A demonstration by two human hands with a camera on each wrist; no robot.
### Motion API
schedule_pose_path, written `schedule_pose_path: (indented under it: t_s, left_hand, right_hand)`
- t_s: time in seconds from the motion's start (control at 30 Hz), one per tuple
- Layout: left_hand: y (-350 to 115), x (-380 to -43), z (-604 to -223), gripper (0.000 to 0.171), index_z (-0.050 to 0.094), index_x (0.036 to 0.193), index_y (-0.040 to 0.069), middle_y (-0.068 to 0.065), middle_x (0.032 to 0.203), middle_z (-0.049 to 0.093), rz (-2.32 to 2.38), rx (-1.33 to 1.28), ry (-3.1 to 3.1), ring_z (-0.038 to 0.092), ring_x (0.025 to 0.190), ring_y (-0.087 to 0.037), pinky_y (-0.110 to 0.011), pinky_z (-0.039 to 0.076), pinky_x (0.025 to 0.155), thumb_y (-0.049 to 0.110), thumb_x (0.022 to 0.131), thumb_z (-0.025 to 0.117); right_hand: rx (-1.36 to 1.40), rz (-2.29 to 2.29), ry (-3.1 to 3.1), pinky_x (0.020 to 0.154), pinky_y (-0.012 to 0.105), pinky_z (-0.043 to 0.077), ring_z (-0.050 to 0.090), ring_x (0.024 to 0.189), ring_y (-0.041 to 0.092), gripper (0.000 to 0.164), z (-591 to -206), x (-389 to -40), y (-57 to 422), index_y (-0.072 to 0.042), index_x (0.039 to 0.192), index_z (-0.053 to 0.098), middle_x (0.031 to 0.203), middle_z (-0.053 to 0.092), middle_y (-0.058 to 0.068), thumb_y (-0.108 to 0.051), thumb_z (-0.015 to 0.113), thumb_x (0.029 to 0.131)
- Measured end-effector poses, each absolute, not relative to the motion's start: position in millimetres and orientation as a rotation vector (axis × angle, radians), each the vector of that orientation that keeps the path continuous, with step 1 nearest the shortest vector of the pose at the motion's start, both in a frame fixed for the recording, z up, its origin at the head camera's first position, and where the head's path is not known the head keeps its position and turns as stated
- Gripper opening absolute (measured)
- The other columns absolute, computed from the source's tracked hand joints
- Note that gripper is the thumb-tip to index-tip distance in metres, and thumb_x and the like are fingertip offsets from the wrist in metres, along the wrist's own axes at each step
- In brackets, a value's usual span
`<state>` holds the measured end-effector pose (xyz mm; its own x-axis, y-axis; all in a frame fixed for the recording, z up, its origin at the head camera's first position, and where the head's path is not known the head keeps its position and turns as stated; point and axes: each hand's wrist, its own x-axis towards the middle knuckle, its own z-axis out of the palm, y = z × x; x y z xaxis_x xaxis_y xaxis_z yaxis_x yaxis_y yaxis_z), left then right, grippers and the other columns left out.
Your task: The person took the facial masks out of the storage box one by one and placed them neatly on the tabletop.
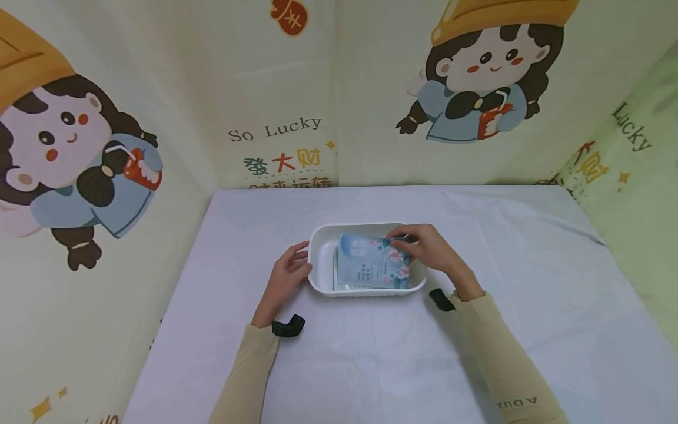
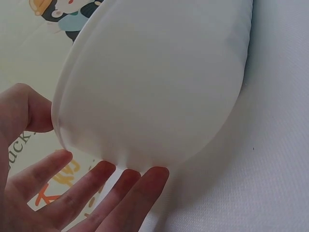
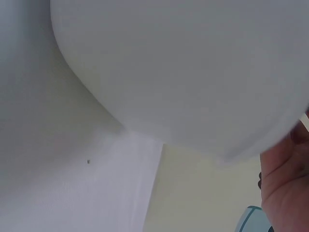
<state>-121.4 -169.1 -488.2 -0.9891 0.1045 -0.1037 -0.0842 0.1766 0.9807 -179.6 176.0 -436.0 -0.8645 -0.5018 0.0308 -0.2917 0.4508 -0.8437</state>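
A white plastic basin (image 1: 324,268) sits on the table with flat sachets lying in it. On top is a light blue sachet (image 1: 365,265) printed with pink flowers; the edge of a paler sachet (image 1: 335,277) shows beneath it. At the basin's left end, my left hand (image 1: 288,271) touches the outer wall with its fingertips, thumb near the rim, as the left wrist view also shows. My right hand (image 1: 428,247) reaches over the right end and pinches the blue sachet's upper right corner. The basin's wall (image 3: 169,72) hides those fingertips in the right wrist view.
A white cloth (image 1: 339,365) covers the table. Cream curtains (image 1: 371,159) with cartoon prints hang behind it and at both sides. Black wrist mounts (image 1: 288,327) jut out from both wrists.
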Motion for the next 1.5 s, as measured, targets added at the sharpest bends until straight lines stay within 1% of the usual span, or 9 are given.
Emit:
schedule_pose_path:
  t_s: [0.2, 0.4, 0.53, 0.63, 0.87, 1.0, 1.13, 1.3, 1.5]
  left_hand:
    - [-166, -115, -463, 0.051, 0.046, 0.147, 0.012, -0.019, 0.139, 0.055, 1.924, 0.053, 2.267, 0.056, 0.128, -0.033, -0.04, 0.054, 0.094, 0.008, 0.097, 0.059]
    - [-166, -115, -462, 0.051, 0.046, 0.147, 0.012, -0.019, 0.139, 0.055, 1.917, 0.059, 2.275, 0.057, 0.127, -0.032, -0.038, 0.054, 0.093, 0.008, 0.097, 0.058]
    - [-170, -121, -477, 0.051, 0.047, 0.147, 0.017, -0.015, 0.14, 0.055, 1.92, 0.038, 2.28, 0.057, 0.128, -0.029, -0.038, 0.054, 0.094, 0.01, 0.098, 0.059]
    - [-172, -124, -488, 0.051, 0.047, 0.146, 0.021, -0.013, 0.14, 0.055, 1.926, 0.03, 2.281, 0.057, 0.128, -0.028, -0.039, 0.054, 0.094, 0.013, 0.098, 0.06]
    - [-172, -123, -490, 0.049, 0.05, 0.143, 0.027, -0.009, 0.137, 0.058, 1.93, 0.037, 2.307, 0.059, 0.124, -0.025, -0.035, 0.055, 0.09, 0.016, 0.097, 0.061]
    - [-171, -122, -488, 0.049, 0.051, 0.142, 0.027, -0.008, 0.135, 0.059, 1.926, 0.025, 2.316, 0.06, 0.123, -0.024, -0.034, 0.055, 0.088, 0.015, 0.096, 0.061]
    - [-171, -123, -490, 0.049, 0.051, 0.142, 0.026, -0.008, 0.135, 0.059, 1.927, 0.023, 2.315, 0.06, 0.123, -0.026, -0.034, 0.056, 0.088, 0.014, 0.096, 0.061]
    - [-172, -124, -492, 0.05, 0.051, 0.142, 0.027, -0.008, 0.135, 0.059, 1.922, 0.024, 2.321, 0.06, 0.123, -0.025, -0.032, 0.055, 0.086, 0.014, 0.095, 0.062]
    - [-172, -124, -491, 0.049, 0.052, 0.141, 0.03, -0.005, 0.134, 0.06, 1.922, 0.01, 2.302, 0.06, 0.123, -0.022, -0.031, 0.055, 0.087, 0.017, 0.095, 0.063]
  right_hand:
    - [-0.715, -1.412, 2.493, 0.057, 0.04, 0.058, 0.069, 0.088, 0.029, 0.022, -429, -181, 183, -0.004, 0.116, 0.071, 0.117, 0.069, 0.018, -0.009, 0.065, 0.095]
    - [-0.729, -1.43, 2.533, 0.054, 0.035, 0.057, 0.069, 0.086, 0.029, 0.018, -424, -184, 190, -0.004, 0.112, 0.072, 0.113, 0.069, 0.018, -0.007, 0.065, 0.095]
    - [-0.733, -1.42, 2.56, 0.055, 0.036, 0.058, 0.069, 0.087, 0.029, 0.018, -421, -185, 194, -0.004, 0.112, 0.072, 0.113, 0.069, 0.018, -0.006, 0.064, 0.095]
    - [-0.713, -1.422, 2.572, 0.056, 0.035, 0.058, 0.069, 0.087, 0.029, 0.019, -417, -186, 198, -0.003, 0.112, 0.072, 0.113, 0.069, 0.018, -0.007, 0.065, 0.095]
    - [-0.659, -1.43, 2.588, 0.059, 0.03, 0.059, 0.066, 0.084, 0.029, 0.02, -409, -187, 208, -0.003, 0.113, 0.071, 0.112, 0.068, 0.016, -0.01, 0.066, 0.095]
    - [-0.656, -1.416, 2.619, 0.059, 0.029, 0.058, 0.066, 0.084, 0.028, 0.021, -405, -187, 215, -0.003, 0.114, 0.071, 0.112, 0.068, 0.016, -0.011, 0.066, 0.095]
    - [-0.657, -1.42, 2.654, 0.058, 0.028, 0.058, 0.067, 0.083, 0.025, 0.021, -401, -186, 222, -0.002, 0.114, 0.07, 0.112, 0.068, 0.017, -0.008, 0.066, 0.095]
    - [-0.65, -1.43, 2.684, 0.056, 0.028, 0.057, 0.067, 0.078, 0.021, 0.021, -398, -186, 228, -0.002, 0.114, 0.071, 0.109, 0.069, 0.017, -0.007, 0.066, 0.094]
    - [-0.607, -1.404, 2.721, 0.055, 0.027, 0.057, 0.065, 0.076, 0.022, 0.022, -400, -188, 236, -0.001, 0.115, 0.07, 0.109, 0.069, 0.017, -0.005, 0.067, 0.094]
